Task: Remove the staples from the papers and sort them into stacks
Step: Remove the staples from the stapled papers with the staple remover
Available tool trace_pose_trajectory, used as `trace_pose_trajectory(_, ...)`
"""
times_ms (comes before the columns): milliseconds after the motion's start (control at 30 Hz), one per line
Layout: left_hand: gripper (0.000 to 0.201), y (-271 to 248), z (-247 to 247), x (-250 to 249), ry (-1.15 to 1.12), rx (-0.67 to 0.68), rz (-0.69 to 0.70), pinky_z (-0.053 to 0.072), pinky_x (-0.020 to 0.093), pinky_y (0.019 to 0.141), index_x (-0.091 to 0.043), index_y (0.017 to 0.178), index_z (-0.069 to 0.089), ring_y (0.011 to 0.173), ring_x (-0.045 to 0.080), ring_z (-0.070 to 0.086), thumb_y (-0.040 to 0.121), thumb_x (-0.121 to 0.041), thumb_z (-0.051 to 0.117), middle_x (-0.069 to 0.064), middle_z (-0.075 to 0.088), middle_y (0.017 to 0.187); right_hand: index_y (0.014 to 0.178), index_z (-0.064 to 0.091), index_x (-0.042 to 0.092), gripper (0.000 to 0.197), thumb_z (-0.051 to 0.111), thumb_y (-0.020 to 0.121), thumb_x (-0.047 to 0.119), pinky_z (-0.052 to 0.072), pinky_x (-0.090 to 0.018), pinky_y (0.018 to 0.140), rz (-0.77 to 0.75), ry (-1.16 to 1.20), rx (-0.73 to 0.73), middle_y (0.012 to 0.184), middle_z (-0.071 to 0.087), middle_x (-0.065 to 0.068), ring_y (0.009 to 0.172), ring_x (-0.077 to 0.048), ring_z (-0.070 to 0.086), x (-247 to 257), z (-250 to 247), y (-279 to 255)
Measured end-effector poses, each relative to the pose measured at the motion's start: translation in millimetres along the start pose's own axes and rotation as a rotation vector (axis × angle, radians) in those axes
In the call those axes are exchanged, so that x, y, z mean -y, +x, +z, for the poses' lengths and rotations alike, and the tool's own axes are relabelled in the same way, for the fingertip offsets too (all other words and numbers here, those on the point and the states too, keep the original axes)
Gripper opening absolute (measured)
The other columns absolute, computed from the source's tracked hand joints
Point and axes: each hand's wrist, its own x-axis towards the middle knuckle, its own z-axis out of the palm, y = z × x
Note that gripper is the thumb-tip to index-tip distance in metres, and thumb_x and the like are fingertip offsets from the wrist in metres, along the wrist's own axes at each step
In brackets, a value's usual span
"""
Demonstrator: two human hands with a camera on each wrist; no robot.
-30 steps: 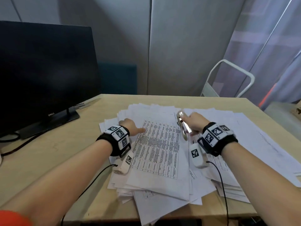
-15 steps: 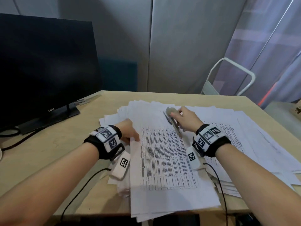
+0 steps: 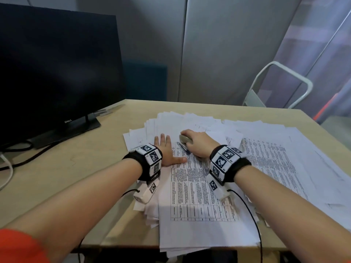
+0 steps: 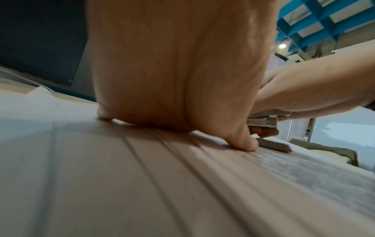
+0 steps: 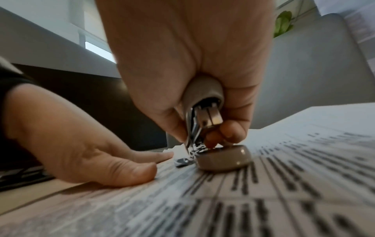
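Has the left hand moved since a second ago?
Yes. The left hand now lies flat on the printed sheet, nearer the stapler than before.

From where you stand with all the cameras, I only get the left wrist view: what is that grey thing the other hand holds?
Observer: A staple remover, gripped by the right hand; its metal jaws touch the printed sheet.
Visitor: Is my hand clenched?
Observer: No, the left hand lies flat on the papers, fingers spread.
Visitor: Anything beyond the paper?
Observer: A dark monitor stands at the table's left.
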Motion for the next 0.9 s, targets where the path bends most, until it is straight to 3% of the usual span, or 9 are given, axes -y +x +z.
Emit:
trace_pose_trajectory(133,0.114,1.2,0.7,-2.7,0.072,0.015,-0.008,-0.001,0.051,0.117,-0.004,0.148,-0.022,0.145,0.037,-0.016,0.083,-0.078,0.034,0.018,-0.025,0.156,0.144,0.035,0.022,0.045,0.040,0.100,0.017,0.047,-0.037,0.083,-0.004,-0.090,-0.020,0.125,0.056,-0.022,0.104,-0.037,0.059,5.2,14.8,8.2)
trace_pose_trajectory(233,0.112,-0.9,-1.9,-4.5,0.109,0.022,-0.005,-0.003,0.050,0.116,-0.002,0.148,-0.022,0.145,0.037,-0.017,0.085,-0.077,0.032,0.020,-0.025,0.155,0.145,0.034,0.033,0.046,0.038,0.101,0.019,0.045,-0.039,0.084,0.001,-0.130,-0.017,0.129,0.046,-0.017,0.107,-0.038,0.056,9.4,16.2,15.0)
trace_pose_trajectory(333,0.113,0.7,-0.3,-3.3,0.085,0.019,-0.007,-0.003,0.052,0.116,-0.002,0.148,-0.021,0.144,0.038,-0.018,0.084,-0.077,0.033,0.021,-0.025,0.155,0.133,0.050,0.034,0.042,0.042,0.097,0.013,0.046,-0.042,0.090,-0.047,-0.279,0.021,0.131,0.044,-0.007,0.112,-0.033,0.051,13.0,15.4,17.9)
trace_pose_trajectory(467,0.113,2.4,0.6,-1.6,0.047,0.031,-0.003,-0.001,0.055,0.115,-0.004,0.148,-0.023,0.144,0.038,-0.019,0.083,-0.077,0.034,0.018,-0.027,0.155,0.114,0.063,0.017,0.023,0.044,0.100,0.016,0.044,-0.033,0.077,-0.142,-0.326,-0.004,0.116,0.055,-0.003,0.101,-0.030,0.056,11.2,10.3,15.3)
trace_pose_trajectory(600,0.115,2.8,0.0,-2.4,0.023,0.042,0.001,0.000,0.056,0.115,-0.005,0.147,-0.025,0.145,0.037,-0.019,0.082,-0.078,0.035,0.017,-0.029,0.155,0.116,0.066,0.020,0.029,0.043,0.100,0.011,0.043,-0.024,0.076,-0.097,-0.050,0.055,0.118,0.064,-0.007,0.102,-0.025,0.060,-1.8,-4.3,22.7)
trace_pose_trajectory(700,0.115,1.5,-1.8,-3.3,0.024,0.046,-0.008,-0.001,0.055,0.115,-0.005,0.147,-0.026,0.144,0.036,-0.021,0.082,-0.079,0.035,0.015,-0.030,0.154,0.122,0.062,0.021,0.033,0.037,0.105,0.011,0.050,-0.023,0.052,0.083,0.531,0.126,0.115,0.061,-0.017,0.077,-0.022,0.061,-18.3,-13.2,27.9)
trace_pose_trajectory(767,0.116,-1.0,-3.0,-3.3,0.027,0.054,-0.010,-0.001,0.055,0.115,-0.006,0.147,-0.026,0.144,0.036,-0.022,0.082,-0.079,0.035,0.015,-0.031,0.154,0.122,0.061,0.023,0.032,0.035,0.106,0.013,0.049,-0.025,0.044,0.122,0.702,0.153,0.113,0.059,-0.017,0.066,-0.018,0.061,-24.2,-17.1,29.1)
trace_pose_trajectory(833,0.116,-3.1,-2.9,-2.1,0.006,0.042,-0.010,-0.002,0.054,0.115,-0.004,0.149,-0.021,0.145,0.036,-0.019,0.082,-0.078,0.038,0.016,-0.027,0.156,0.126,0.060,0.021,0.033,0.035,0.105,0.011,0.055,-0.033,0.055,0.050,0.560,0.164,0.117,0.061,-0.014,0.072,-0.021,0.065,-21.0,-15.5,27.0)
trace_pose_trajectory(900,0.107,-1.8,-8.1,2.5,-0.173,-0.046,0.024,0.008,0.053,0.116,-0.003,0.152,0.004,0.148,0.034,-0.003,0.083,-0.070,0.050,0.018,-0.006,0.160,0.129,0.059,0.022,0.036,0.035,0.105,0.011,0.054,-0.034,0.077,-0.059,0.325,0.147,0.124,0.063,-0.010,0.089,-0.025,0.064,-12.7,-12.9,22.9)
